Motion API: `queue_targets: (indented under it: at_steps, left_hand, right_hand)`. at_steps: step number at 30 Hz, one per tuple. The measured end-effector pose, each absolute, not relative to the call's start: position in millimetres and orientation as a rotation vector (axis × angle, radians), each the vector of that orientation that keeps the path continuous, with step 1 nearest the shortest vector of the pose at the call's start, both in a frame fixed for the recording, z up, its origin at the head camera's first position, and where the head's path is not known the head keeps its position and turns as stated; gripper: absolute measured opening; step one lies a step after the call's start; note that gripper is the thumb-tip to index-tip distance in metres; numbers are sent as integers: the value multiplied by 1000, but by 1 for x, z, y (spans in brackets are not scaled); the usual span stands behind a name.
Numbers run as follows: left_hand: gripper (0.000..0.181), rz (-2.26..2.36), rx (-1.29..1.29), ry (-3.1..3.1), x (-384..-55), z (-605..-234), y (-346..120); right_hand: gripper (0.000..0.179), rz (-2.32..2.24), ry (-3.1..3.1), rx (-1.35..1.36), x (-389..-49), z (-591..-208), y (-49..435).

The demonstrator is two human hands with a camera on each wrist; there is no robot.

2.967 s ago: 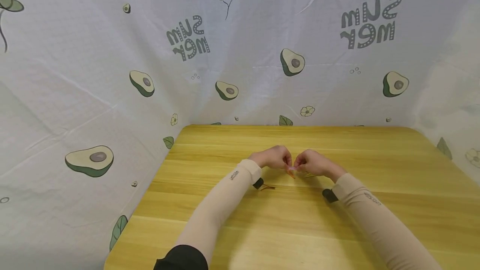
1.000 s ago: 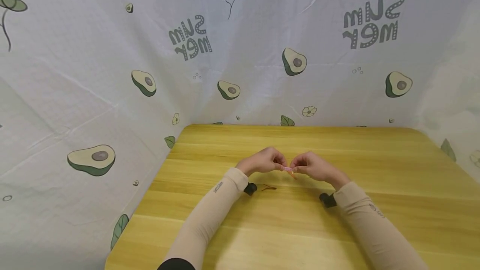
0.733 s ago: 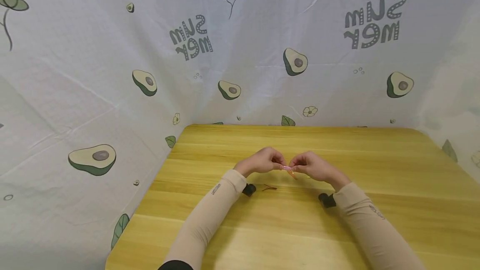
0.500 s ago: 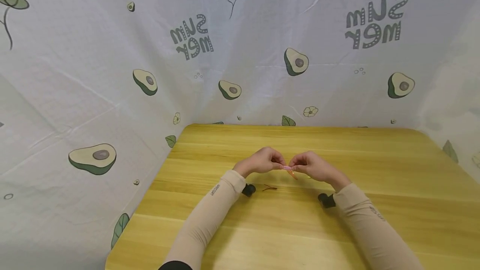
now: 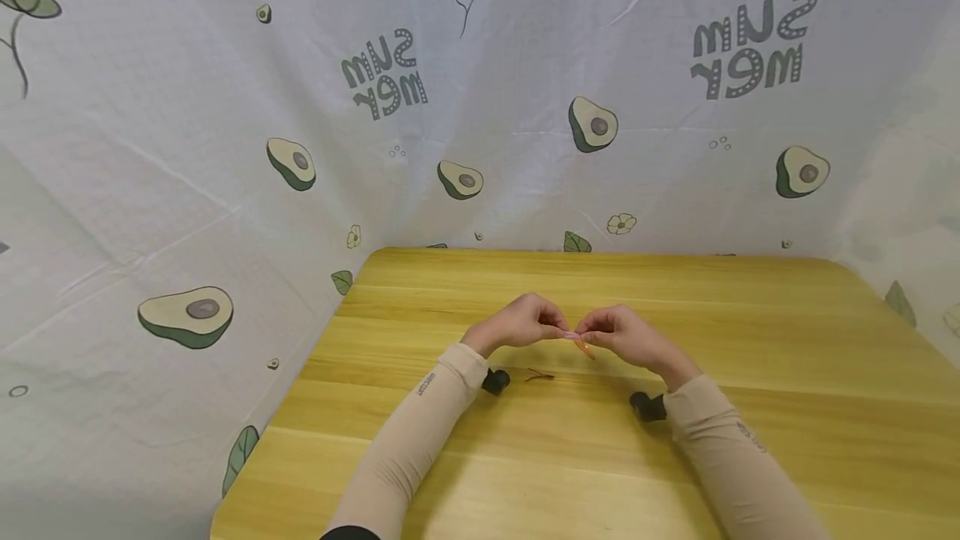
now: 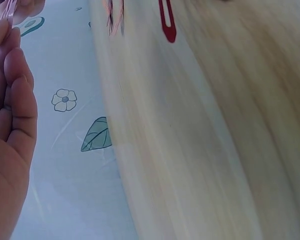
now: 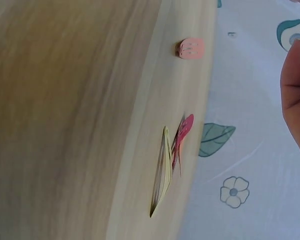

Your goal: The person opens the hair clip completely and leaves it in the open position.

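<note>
Both hands meet over the middle of the table, fingertips close together. Between them is a small pink hair clip (image 5: 572,335); my left hand (image 5: 525,325) pinches its left end and my right hand (image 5: 624,336) its right end. In the left wrist view the pink clip shows only partly at the top corner, past the left fingers (image 6: 20,100). Just below the fingertips in the head view an orange hair clip (image 5: 585,349) shows. A red hair clip (image 5: 540,374) lies nearer, left of it. The fingertips of my right hand are outside the right wrist view.
In the right wrist view a yellow snap clip (image 7: 166,170) lies beside a red snap clip (image 7: 184,131), with a salmon-coloured clip (image 7: 192,48) apart from them. A patterned cloth (image 5: 510,65) rises behind the wooden table (image 5: 570,457). Black cameras (image 5: 495,380) hang under both wrists.
Since three seconds ago both hands have shifted slightly left, and the left forearm has swung outward, uncovering more of the red clip. The pink clip stays pinched; over the last second little moves.
</note>
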State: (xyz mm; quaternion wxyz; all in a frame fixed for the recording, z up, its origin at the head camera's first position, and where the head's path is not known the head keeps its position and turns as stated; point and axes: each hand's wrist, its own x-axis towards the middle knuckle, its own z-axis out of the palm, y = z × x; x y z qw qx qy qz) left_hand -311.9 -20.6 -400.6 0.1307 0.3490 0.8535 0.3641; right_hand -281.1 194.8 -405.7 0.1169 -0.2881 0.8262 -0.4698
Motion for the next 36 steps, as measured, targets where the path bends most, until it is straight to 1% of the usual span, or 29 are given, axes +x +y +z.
queue_targets:
  at_steps: [8, 17, 24, 36]
  left_hand:
    - [9, 1127, 1022, 2457, -312, -404, -24]
    - [7, 1185, 1016, 2449, -306, -405, -31]
    - [6, 1220, 1021, 2463, -304, -409, -37]
    - [5, 1254, 967, 2478, -296, -408, -43]
  right_hand:
    - [22, -1411, 2407, -832, -277, -408, 193]
    - [23, -1424, 2405, -843, -274, -412, 188]
    - [17, -1428, 2419, -839, -272, -411, 184]
    - [18, -1428, 2406, -832, -269, -411, 179]
